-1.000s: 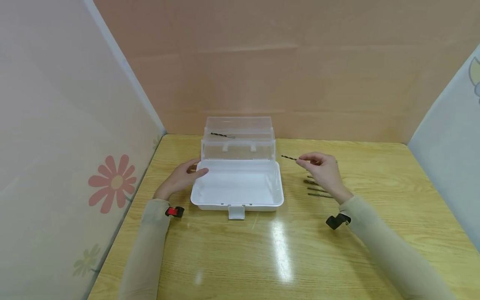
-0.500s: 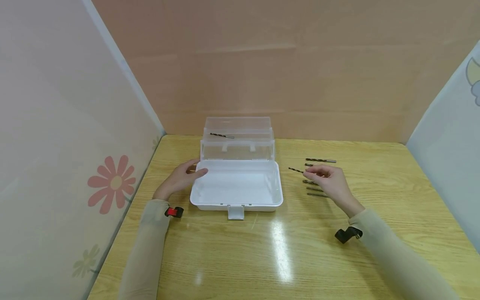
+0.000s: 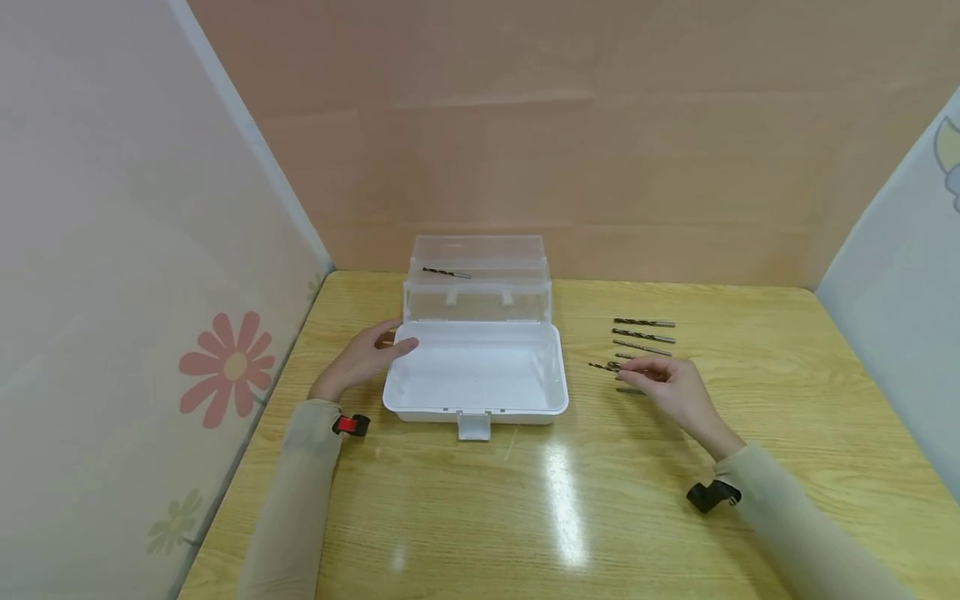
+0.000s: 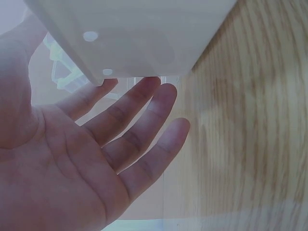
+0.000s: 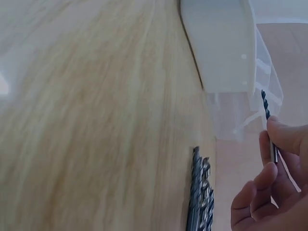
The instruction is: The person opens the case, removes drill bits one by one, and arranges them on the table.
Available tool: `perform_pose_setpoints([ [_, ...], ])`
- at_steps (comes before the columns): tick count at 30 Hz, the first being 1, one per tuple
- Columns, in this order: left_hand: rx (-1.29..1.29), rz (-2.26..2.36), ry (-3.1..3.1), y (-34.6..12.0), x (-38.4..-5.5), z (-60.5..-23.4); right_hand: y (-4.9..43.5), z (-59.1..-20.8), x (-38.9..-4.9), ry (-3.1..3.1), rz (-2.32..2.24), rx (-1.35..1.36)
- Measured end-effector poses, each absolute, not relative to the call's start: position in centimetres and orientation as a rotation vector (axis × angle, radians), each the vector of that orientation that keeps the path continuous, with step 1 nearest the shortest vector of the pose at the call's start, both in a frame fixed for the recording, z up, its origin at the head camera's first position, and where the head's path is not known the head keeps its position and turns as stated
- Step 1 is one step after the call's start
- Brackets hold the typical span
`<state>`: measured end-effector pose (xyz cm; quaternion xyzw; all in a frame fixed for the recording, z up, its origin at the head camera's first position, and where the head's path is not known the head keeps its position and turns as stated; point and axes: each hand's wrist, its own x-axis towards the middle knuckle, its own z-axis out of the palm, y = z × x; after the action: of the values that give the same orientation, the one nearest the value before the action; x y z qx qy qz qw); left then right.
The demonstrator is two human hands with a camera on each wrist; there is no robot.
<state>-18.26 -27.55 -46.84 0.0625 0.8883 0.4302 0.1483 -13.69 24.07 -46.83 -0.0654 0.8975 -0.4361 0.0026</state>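
Note:
My right hand (image 3: 667, 392) pinches a drill bit (image 3: 601, 367) between thumb and fingers, its dark fluted tip pointing left; the right wrist view shows the held drill bit (image 5: 266, 106) clearly. Beneath and behind that hand, several drill bits (image 3: 643, 337) lie in a row on the table. At the left rim of the white plastic box (image 3: 387, 387), my left hand (image 3: 362, 358) rests with its thumb over the edge. Its other fingers (image 4: 132, 139) stretch loosely along the outside, near the back corner. One drill bit (image 3: 447, 272) lies in an upper tray.
The box stands with its clear tiered trays (image 3: 525, 300) raised at the back and its front latch (image 3: 474, 427) hanging down. Walls border the wooden table (image 3: 450, 517) on the left, right and back.
My right hand has drawn away from the box, toward the right and nearer me, with the drill bit pinched in it, uncovering the far bits of the row. The left hand stays put.

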Motion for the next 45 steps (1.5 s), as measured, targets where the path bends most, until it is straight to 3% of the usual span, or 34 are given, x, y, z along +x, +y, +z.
perform_pose_setpoints([
  [22,0.176,1.26,2.539,-27.5,-18.0,-46.6,27.9,-48.5,-12.3,2.945,-1.016,-0.264],
  [45,0.181,1.248,2.553,-27.5,-18.2,-46.9,29.6,-49.3,-12.5,2.865,-0.988,-0.188],
])
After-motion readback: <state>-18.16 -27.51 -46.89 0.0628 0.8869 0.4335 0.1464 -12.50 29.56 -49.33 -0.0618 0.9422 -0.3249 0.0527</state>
